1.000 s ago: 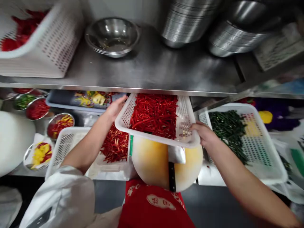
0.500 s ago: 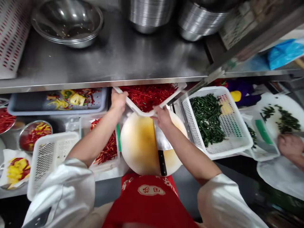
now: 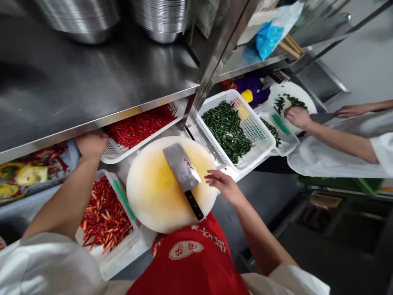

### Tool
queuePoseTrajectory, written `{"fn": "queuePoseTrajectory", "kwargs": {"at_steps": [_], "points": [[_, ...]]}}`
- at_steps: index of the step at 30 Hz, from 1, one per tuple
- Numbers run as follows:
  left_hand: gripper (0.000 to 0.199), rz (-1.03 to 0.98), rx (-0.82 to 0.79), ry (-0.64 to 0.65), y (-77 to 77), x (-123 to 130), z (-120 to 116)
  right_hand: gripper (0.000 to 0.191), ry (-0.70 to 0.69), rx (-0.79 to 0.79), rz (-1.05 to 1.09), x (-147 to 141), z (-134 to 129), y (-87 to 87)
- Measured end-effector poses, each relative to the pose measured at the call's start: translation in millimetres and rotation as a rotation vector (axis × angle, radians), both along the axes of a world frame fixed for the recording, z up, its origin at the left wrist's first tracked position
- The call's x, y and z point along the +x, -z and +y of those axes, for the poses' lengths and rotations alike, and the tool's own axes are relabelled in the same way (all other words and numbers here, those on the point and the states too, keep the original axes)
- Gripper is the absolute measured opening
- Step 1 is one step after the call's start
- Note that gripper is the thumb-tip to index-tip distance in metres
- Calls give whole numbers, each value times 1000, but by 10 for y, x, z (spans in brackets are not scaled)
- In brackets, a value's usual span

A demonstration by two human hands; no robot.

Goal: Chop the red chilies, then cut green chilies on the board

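My left hand (image 3: 92, 145) is closed around the left end of a white perforated basket (image 3: 115, 155), which sits under the steel shelf's edge. Whole red chillies (image 3: 138, 127) fill much of it. My right hand (image 3: 224, 185) hangs over the right rim of a round white cutting board (image 3: 150, 196), fingers spread and holding nothing. On the yellow-stained board lies a cleaver (image 3: 182, 164) with a black handle, bits of red chilli stuck to its blade. At the board's left, a clear tub (image 3: 135, 233) holds cut red chillies (image 3: 106, 213).
A white basket of green chillies (image 3: 229, 133) stands to the right. Beyond it a co-worker's hand (image 3: 297, 117) and knife (image 3: 322, 117) are over another board (image 3: 310, 102). The steel shelf (image 3: 92, 82) overhangs the back, carrying stacked bowls (image 3: 162, 20). A blue-grey tray (image 3: 72, 155) is at left.
The basket of red chillies has gone from tilted in both hands to lying level under the shelf. My right hand has let go and moved back toward me. The view has turned right.
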State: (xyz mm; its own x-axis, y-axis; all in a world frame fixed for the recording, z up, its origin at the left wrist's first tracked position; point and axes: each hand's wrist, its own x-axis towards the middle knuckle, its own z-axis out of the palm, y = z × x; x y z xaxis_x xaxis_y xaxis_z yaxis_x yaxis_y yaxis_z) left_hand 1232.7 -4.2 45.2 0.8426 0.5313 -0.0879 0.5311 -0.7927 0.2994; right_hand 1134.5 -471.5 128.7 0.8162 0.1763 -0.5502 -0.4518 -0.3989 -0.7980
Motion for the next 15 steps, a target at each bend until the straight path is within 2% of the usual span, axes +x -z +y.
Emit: {"fn": "queuePoseTrajectory", "kwargs": {"at_steps": [2,4,6,7,9,11,13,15], "points": [[42,-111,54,80,33,-83,-298,43,-123,-155,-2,-259,-109,172],[42,-237,7,315,-52,-80,-743,51,-331,-348,-34,-469,-27,375],[40,-306,-103,596,-223,58,-1348,71,-503,-572,-168,-573,156,558],[39,-315,-156,740,-320,180,-1712,77,-572,-644,-219,-578,250,629],[38,-283,-246,1017,-491,502,-2549,76,-674,-691,-307,-505,390,724],[39,-174,-303,1309,-583,843,-3498,71,-689,-686,-361,-352,444,765],[45,34,-288,1600,-560,1064,-4470,68,-624,-679,-380,-164,431,775],[75,341,-175,1774,-427,1081,-5309,65,-531,-657,-380,23,389,783]]}}
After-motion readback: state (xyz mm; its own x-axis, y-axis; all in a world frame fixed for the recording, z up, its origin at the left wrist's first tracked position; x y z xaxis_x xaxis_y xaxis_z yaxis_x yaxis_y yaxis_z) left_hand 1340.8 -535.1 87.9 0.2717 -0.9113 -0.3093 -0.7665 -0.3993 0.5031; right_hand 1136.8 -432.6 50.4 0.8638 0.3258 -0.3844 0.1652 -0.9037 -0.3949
